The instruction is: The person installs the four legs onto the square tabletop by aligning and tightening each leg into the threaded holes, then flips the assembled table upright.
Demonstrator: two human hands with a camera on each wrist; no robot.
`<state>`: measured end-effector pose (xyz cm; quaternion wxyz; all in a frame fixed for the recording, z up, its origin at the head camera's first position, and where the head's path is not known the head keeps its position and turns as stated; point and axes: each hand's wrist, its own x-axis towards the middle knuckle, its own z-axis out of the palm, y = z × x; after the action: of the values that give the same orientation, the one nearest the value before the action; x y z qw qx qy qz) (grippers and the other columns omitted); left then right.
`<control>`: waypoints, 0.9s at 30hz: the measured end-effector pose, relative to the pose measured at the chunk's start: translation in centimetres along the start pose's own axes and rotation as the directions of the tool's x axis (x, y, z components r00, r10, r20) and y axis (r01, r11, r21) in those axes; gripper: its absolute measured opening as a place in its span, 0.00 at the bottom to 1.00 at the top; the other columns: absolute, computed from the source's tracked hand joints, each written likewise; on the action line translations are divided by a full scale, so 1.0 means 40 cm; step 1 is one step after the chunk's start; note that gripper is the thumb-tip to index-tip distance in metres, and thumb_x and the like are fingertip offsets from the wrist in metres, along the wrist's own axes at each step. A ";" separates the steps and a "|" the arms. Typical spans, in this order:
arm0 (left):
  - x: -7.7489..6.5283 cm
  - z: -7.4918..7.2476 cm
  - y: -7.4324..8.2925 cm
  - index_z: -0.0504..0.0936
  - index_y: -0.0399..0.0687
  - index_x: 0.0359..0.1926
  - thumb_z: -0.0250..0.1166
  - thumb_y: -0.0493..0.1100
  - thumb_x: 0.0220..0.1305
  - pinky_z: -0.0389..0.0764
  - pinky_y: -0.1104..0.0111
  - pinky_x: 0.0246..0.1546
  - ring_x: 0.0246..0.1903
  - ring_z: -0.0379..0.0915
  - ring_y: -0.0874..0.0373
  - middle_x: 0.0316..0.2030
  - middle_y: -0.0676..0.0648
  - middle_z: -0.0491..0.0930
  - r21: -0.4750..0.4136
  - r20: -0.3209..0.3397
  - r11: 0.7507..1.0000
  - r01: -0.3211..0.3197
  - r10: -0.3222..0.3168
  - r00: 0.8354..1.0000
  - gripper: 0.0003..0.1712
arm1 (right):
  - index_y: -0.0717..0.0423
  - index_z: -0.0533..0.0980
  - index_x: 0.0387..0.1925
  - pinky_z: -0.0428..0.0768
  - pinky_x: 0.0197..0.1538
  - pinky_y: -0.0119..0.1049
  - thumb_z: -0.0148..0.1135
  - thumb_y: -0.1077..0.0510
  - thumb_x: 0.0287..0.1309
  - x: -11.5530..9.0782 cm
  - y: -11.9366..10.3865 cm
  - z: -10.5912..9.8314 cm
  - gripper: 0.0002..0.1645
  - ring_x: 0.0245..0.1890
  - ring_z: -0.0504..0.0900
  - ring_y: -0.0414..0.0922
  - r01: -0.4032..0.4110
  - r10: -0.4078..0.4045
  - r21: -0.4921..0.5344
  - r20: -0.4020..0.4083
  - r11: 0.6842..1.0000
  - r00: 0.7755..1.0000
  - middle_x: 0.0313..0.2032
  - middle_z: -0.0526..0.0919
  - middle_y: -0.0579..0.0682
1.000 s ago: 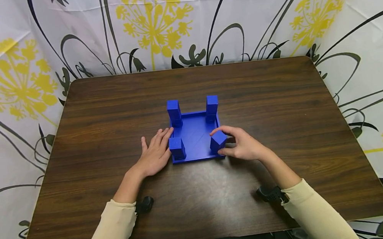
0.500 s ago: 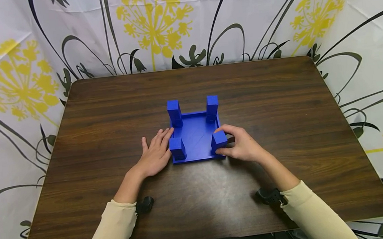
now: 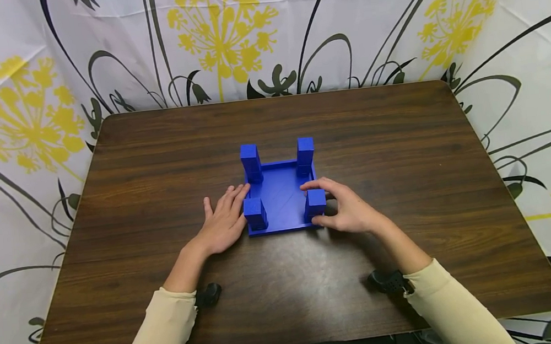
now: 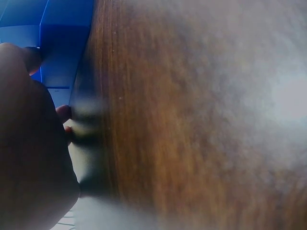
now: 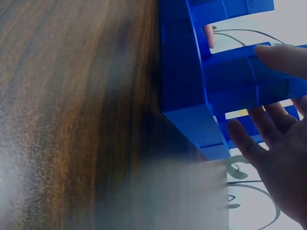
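Note:
A square blue tray (image 3: 283, 196) with a low rim lies on the table, with a square blue post standing at each corner. My right hand (image 3: 351, 206) is around the near right post (image 3: 315, 202), thumb at its near side and index finger spread past its far side. In the right wrist view, the thumb (image 5: 280, 57) overlaps that post (image 5: 235, 79) and the other fingers spread loosely behind it. My left hand (image 3: 222, 221) lies flat, fingertips at the tray's left rim beside the near left post (image 3: 255, 214).
The far left post (image 3: 251, 163) and far right post (image 3: 305, 157) rise from the tray's back corners. Dark wood-grained table (image 3: 154, 150) surrounds the tray. A patterned white curtain (image 3: 316, 24) hangs behind and at both sides. Black straps (image 3: 388, 282) sit at the wrists.
The near right post has turned from a slanted position to line up with the tray. My right index finger and thumb have spread wider around it. My left hand has stayed in place.

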<state>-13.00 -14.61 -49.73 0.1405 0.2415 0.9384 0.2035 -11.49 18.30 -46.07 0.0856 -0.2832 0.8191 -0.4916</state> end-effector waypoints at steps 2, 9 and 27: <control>0.000 0.000 0.000 0.37 0.60 0.79 0.42 0.48 0.74 0.23 0.33 0.61 0.75 0.30 0.46 0.77 0.46 0.41 0.000 0.000 1.000 0.000 0.000 1.000 0.38 | 0.53 0.69 0.65 0.68 0.62 0.55 0.69 0.71 0.49 -0.001 -0.001 -0.004 0.41 0.63 0.70 0.48 0.007 -0.009 0.059 0.032 0.998 0.999 0.59 0.76 0.57; 0.001 0.000 0.002 0.37 0.60 0.79 0.43 0.48 0.74 0.24 0.33 0.61 0.75 0.31 0.46 0.77 0.46 0.42 0.000 -0.007 1.000 0.001 -0.001 1.000 0.38 | 0.61 0.64 0.68 0.62 0.66 0.56 0.51 0.84 0.45 0.000 -0.026 -0.015 0.45 0.65 0.69 0.51 0.021 -0.047 0.218 0.114 0.976 0.992 0.61 0.75 0.59; 0.000 0.000 0.002 0.37 0.60 0.79 0.43 0.47 0.74 0.24 0.33 0.61 0.75 0.31 0.46 0.77 0.46 0.42 0.000 -0.006 1.000 0.004 -0.004 1.000 0.38 | 0.68 0.72 0.59 0.70 0.61 0.55 0.64 0.78 0.52 -0.005 -0.063 -0.026 0.30 0.60 0.73 0.54 -0.009 -0.002 0.168 0.067 0.986 0.998 0.56 0.78 0.63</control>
<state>-12.98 -14.54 -49.68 0.1384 0.2388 0.9392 0.2041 -10.79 18.30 -43.42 0.1375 -0.2898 0.7718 -0.5490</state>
